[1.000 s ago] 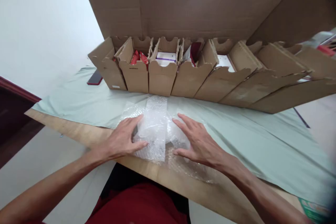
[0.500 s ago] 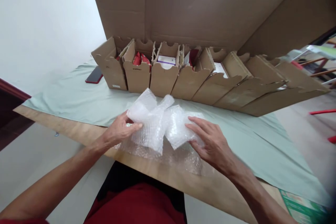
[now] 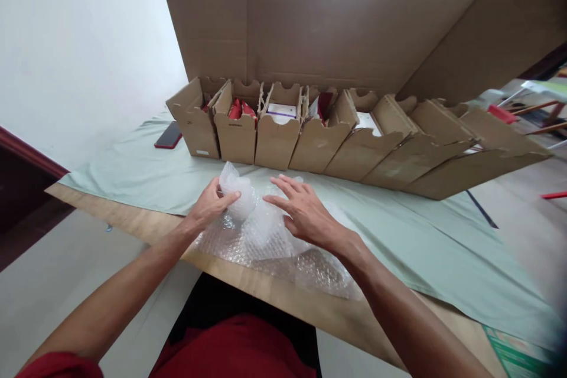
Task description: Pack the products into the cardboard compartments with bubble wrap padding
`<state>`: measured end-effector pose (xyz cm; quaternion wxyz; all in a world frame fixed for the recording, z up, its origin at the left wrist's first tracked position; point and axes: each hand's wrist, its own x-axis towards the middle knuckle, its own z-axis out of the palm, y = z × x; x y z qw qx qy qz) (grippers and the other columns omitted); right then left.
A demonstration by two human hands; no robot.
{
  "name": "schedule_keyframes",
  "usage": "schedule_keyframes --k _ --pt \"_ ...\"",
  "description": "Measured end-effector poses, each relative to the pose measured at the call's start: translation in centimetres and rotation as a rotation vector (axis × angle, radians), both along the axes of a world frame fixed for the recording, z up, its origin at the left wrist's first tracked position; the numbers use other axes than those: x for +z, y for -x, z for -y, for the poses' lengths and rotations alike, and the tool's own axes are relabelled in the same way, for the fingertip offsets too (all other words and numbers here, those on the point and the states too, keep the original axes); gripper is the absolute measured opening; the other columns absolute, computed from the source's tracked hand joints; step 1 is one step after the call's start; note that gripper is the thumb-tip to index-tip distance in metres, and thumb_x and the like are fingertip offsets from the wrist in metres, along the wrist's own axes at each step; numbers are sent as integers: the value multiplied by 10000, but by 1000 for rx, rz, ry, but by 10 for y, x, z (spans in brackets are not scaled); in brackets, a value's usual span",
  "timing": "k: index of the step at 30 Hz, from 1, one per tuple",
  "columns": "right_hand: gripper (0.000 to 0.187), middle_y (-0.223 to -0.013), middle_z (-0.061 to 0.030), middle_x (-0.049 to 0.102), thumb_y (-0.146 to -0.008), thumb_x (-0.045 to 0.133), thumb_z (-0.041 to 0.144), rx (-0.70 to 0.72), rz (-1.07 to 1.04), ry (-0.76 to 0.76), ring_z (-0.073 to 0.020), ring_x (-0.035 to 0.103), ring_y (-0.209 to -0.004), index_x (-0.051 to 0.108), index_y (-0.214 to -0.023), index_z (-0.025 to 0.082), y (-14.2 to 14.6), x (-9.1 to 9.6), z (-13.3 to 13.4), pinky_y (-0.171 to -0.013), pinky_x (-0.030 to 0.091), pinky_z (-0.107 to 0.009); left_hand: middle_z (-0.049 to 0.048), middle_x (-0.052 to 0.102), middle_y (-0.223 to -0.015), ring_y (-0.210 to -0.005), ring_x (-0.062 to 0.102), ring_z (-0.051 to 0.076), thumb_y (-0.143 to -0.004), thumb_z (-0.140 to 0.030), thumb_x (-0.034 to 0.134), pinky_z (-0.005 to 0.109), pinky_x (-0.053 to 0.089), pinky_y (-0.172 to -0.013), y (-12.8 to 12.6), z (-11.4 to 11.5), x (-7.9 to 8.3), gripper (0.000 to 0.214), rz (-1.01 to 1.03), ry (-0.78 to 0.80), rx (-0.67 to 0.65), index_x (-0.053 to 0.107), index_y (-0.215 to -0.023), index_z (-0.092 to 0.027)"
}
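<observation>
Near the table's front edge lies bubble wrap (image 3: 266,233), with crumpled pieces on top of a flatter sheet. My left hand (image 3: 210,204) pinches a raised white piece of it between thumb and fingers, at the left end. Over the right part of the pile is my right hand (image 3: 305,209), palm down with its fingers spread. Its fingertips are over the wrap; whether they touch it I cannot tell. Part of the wrap is hidden beneath that hand.
A row of several cardboard bins (image 3: 277,140) stands behind the wrap, some holding red packets (image 3: 241,109) and white boxes (image 3: 281,111). A tall cardboard panel (image 3: 336,29) rises behind them. A phone (image 3: 169,135) lies left of the bins on the pale green cloth (image 3: 425,242).
My right hand has moved left and let go of the wrap piece it held on the right. The piece in my left hand is more bunched up. The view has tilted up.
</observation>
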<state>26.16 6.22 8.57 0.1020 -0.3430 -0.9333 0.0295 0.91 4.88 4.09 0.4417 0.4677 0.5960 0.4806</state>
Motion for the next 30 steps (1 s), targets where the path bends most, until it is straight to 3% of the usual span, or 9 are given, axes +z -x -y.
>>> schedule_keyframes --k 3,8,11,14,17,21,23,26,30 --pt "410 -1410 -130 655 -805 558 -30 -12 -122 -57 -339 546 -1375 765 -1065 210 -3 -10 -13 -1047 478 -560 42 716 -845 -830 652 237 -602 -345 793 311 486 -716 10 -5 -4 403 14 -24 62 692 -931 -136" --pt "182 -1346 -119 690 -928 603 142 -188 -517 -399 -306 637 -1265 708 -1051 225 -52 21 11 -1026 501 -530 39 738 -998 -950 666 233 -605 -346 754 312 516 -823 31 5 10 544 192 -109 110 663 -1108 -162" --pt "68 -1335 -115 693 -935 653 194 -259 -532 -523 -316 660 -1232 680 -983 233 -64 38 30 -1015 496 -511 57 744 -1008 -965 686 253 -596 -360 757 314 530 -811 29 13 20 570 329 -81 12 670 -1126 -168" --pt "12 -1382 -136 661 -932 670 217 -285 -459 -551 -333 641 -1251 662 -936 224 -56 27 40 -1009 483 -510 81 744 -997 -948 700 275 -626 -406 748 334 538 -781 20 17 20 640 290 38 -207 656 -1213 -168" --pt "122 -1345 -185 674 -955 658 314 -161 -265 -359 -351 654 -1202 681 -965 195 -42 0 46 -968 494 -536 105 735 -1023 -915 695 270 -698 -516 692 381 545 -806 14 17 10 770 -162 117 -288 579 -1368 -153" --pt "327 -1314 -161 703 -992 597 473 9 -134 -46 -327 673 -1158 694 -1140 197 -45 -17 54 -995 483 -562 164 683 -1205 -971 657 286 -743 -625 609 428 527 -860 24 18 2 885 -488 130 -172 498 -1458 -115" --pt "390 -1343 -140 693 -1017 520 522 -137 -253 -37 -322 656 -1195 686 -1201 221 -65 -13 56 -992 488 -536 172 661 -1246 -987 646 293 -769 -681 545 430 514 -861 37 22 4 884 -583 138 -128 511 -1445 -112" --pt "461 -1146 -119 763 -974 490 595 -545 -362 55 -317 713 -1014 707 -1142 225 -109 -7 52 -869 533 -480 128 716 -1067 -905 655 293 -760 -696 527 416 487 -839 56 24 8 774 -703 179 -135 639 -1281 -135" --pt "517 -977 -112 769 -858 525 667 -907 -310 466 -291 710 -799 717 -1015 214 -151 -14 41 -698 532 -405 60 705 -774 -765 637 288 -694 -614 570 374 426 -732 68 15 6 508 -816 234 -189 717 -946 -198"
